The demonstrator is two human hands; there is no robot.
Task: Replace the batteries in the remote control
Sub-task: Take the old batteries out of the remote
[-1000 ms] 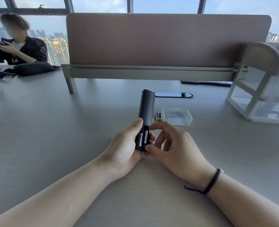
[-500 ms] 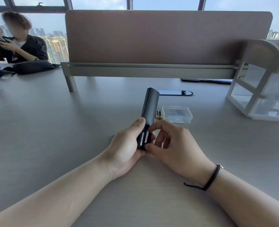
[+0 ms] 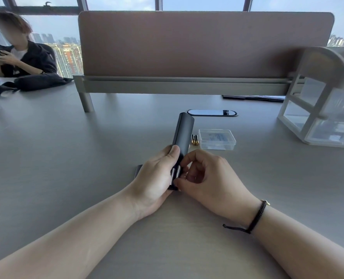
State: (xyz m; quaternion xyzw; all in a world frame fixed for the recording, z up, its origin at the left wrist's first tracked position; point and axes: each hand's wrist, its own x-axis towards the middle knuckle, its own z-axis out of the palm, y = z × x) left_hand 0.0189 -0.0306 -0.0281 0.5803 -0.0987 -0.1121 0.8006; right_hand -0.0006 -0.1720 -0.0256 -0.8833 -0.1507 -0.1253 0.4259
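The long dark grey bar-shaped remote control [image 3: 182, 137] is held tilted above the pale grey worktop [image 3: 66, 158], far end raised, its open near end showing two silver-cased batteries [image 3: 176, 172] seated side by side. The left hand [image 3: 157, 178] grips the remote's near end from the left, thumb lying along its upper face. The right hand [image 3: 205, 178] meets it from the right, fingers [image 3: 189, 158] curled, thumb and forefinger pinching at the battery bay. Two loose black-and-gold batteries [image 3: 194, 139] lie just beside a clear plastic lidded box [image 3: 217, 138]. A dark flat piece [image 3: 138, 171] shows behind the left hand. Against the earlier frames, the remote leans further right and the right thumb sits nearer the bay's end.
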